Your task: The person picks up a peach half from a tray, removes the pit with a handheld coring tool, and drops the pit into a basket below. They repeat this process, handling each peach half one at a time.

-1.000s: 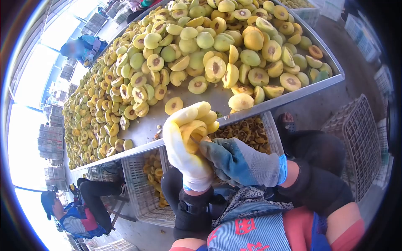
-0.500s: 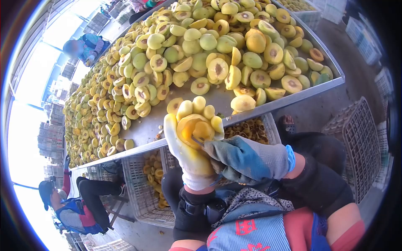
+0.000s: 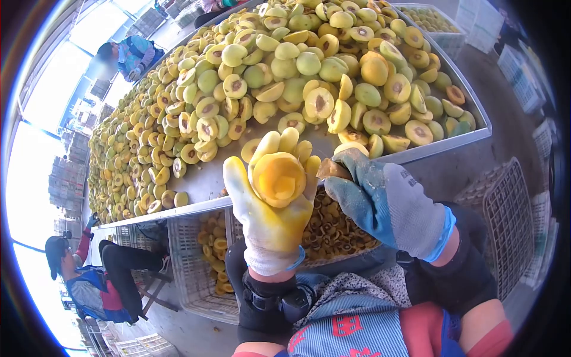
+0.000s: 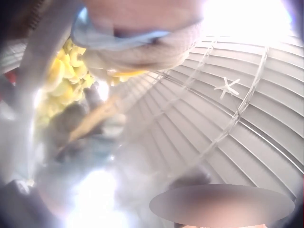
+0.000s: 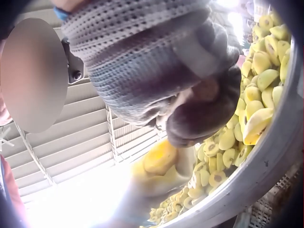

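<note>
In the head view my left hand (image 3: 270, 223), in a yellow-stained white glove, is turned palm up with fingers extended and thumb out to the side. A hollowed yellow fruit half (image 3: 278, 179) rests on its palm. To its right, apart from it, my right hand (image 3: 389, 205) in a grey-blue glove pinches a brown object (image 3: 333, 169) between thumb and fingers; I cannot tell whether this is a handle or a fruit piece. The right wrist view shows the glove (image 5: 142, 66) close up, with the fruit half (image 5: 161, 156) beyond it. The left wrist view is blurred.
A metal-edged table (image 3: 437, 147) carries a heap of cut fruit halves (image 3: 256, 77). Below its edge are a crate of fruit pieces (image 3: 196, 291) and many dark cut scraps (image 3: 336, 232). An empty-looking crate (image 3: 508, 217) stands right. Other people sit at the left.
My right hand has moved right, away from the fruit half, and the metal tip seen in it earlier is out of sight. My left fingers have spread from their curled hold.
</note>
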Demonstrator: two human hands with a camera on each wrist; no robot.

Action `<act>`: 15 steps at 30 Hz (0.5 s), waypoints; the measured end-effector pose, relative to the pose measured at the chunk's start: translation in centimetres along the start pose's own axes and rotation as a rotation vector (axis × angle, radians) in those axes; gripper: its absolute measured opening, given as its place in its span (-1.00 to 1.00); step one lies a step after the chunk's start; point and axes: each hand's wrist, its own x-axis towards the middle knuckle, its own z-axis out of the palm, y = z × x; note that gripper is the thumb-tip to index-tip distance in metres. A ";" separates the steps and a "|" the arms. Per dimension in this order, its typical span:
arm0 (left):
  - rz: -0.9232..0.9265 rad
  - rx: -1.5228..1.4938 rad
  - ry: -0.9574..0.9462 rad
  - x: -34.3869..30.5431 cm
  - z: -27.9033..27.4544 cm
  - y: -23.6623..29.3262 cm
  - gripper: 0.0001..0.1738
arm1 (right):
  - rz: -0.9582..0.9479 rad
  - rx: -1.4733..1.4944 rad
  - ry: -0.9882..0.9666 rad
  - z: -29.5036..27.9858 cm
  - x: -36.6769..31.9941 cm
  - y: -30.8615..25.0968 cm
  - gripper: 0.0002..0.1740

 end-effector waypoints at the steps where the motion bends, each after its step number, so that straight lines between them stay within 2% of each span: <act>1: 0.234 0.476 -0.037 0.1 -0.1 -0.3 -0.42 | -0.060 -0.037 0.017 0.0 0.0 0.2 -0.71; 3: 0.699 1.428 -0.109 0.4 -0.5 -1.2 -0.31 | -0.178 -0.109 0.051 0.0 0.0 1.0 -0.72; 6: 0.797 1.665 -0.242 0.3 -0.3 -0.3 -0.39 | -0.125 0.003 0.054 -0.6 0.2 0.5 -0.68; 9: 0.692 1.437 -0.207 -0.1 1.0 -0.8 -0.42 | -0.274 0.030 0.099 -0.7 0.3 0.9 -0.63; 10: 0.715 1.462 -0.213 -0.3 1.3 -1.0 -0.43 | -0.304 0.012 0.103 -0.8 0.3 0.9 -0.61; 13: 0.733 1.514 -0.208 -1.0 1.9 -1.0 -0.45 | -0.268 -0.096 0.060 -2.2 0.1 -0.6 -0.58; 15: 0.667 1.517 -0.190 -1.4 2.4 -0.8 -0.47 | -0.181 -0.078 0.035 -2.3 -0.5 -1.2 -0.58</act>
